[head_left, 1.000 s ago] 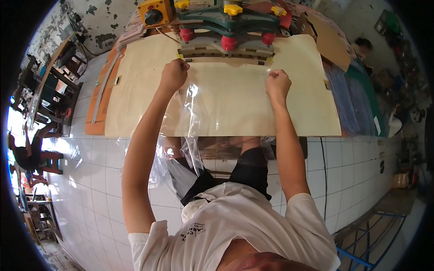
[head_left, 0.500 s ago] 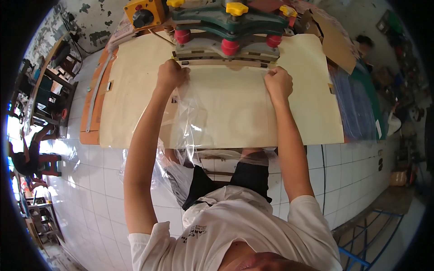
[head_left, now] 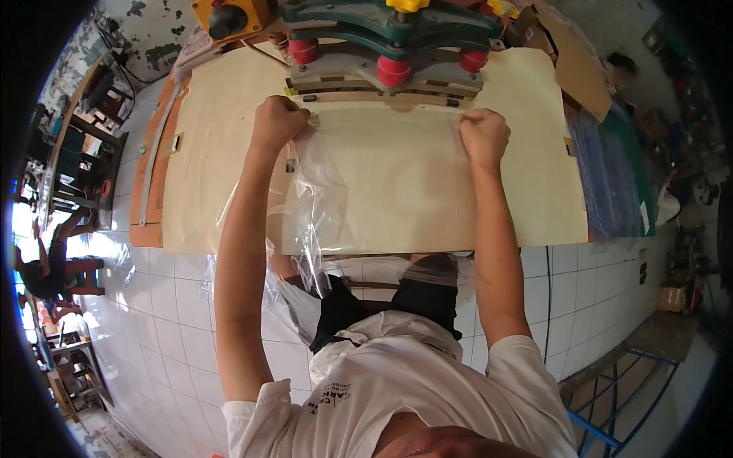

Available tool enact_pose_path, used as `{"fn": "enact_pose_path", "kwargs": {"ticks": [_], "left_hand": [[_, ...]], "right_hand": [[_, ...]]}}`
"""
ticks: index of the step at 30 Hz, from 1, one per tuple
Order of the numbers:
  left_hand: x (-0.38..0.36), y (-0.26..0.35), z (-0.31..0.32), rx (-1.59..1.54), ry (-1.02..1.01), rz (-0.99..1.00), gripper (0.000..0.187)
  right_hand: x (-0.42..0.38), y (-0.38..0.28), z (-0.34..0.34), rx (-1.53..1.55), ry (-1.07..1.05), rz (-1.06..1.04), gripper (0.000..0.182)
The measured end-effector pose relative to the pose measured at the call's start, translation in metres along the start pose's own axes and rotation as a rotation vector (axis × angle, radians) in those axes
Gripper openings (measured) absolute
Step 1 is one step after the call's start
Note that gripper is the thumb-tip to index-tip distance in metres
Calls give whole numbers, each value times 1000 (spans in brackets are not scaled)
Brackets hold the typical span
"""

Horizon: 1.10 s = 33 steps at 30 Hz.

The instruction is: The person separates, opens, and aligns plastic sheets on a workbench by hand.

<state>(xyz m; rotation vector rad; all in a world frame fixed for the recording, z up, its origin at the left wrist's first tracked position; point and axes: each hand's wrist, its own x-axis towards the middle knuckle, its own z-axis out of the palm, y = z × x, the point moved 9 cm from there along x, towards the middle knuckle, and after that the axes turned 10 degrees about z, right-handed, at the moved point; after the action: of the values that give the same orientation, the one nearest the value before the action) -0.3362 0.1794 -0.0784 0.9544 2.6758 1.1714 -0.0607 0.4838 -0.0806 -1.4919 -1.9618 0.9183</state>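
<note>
A clear plastic sheet (head_left: 317,172) lies across the cream-coloured table cover, with crumpled, shiny folds on its left side that hang over the front edge. My left hand (head_left: 279,122) is closed on its far left corner. At the far right corner, my right hand (head_left: 484,136) pinches the sheet between thumb and fingers. The sheet's far edge stretches between both hands, just in front of the long bar (head_left: 382,99) of a green and grey press (head_left: 389,34) with red knobs. Above the sheet's edge, the bar sits apart from my fingers.
A yellow control box (head_left: 233,19) with a black knob stands at the back left. On the left end of the table lies a metal ruler (head_left: 162,153). Blue-tinted plastic sheets (head_left: 607,179) and a cardboard piece (head_left: 576,65) are at the right. Another person (head_left: 50,256) sits far left.
My hands have moved slightly apart, the right one outward to the right. The sheet's far edge looks more stretched between them. The whole view has shifted a little.
</note>
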Motion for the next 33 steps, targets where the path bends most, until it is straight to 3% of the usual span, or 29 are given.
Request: {"fn": "enact_pose_path", "kwargs": {"ticks": [12, 19, 23, 33], "left_hand": [[6, 6, 3, 37, -149, 34, 16], [5, -2, 11, -196, -221, -37, 8], [3, -13, 17, -370, -271, -103, 9], [8, -16, 20, -325, -282, -63, 11]], "right_hand": [[-5, -13, 0, -72, 53, -161, 9], [-5, -15, -1, -82, 91, -246, 8], [-5, -15, 1, -78, 32, -216, 9], [-6, -17, 5, -57, -90, -233, 14]]}}
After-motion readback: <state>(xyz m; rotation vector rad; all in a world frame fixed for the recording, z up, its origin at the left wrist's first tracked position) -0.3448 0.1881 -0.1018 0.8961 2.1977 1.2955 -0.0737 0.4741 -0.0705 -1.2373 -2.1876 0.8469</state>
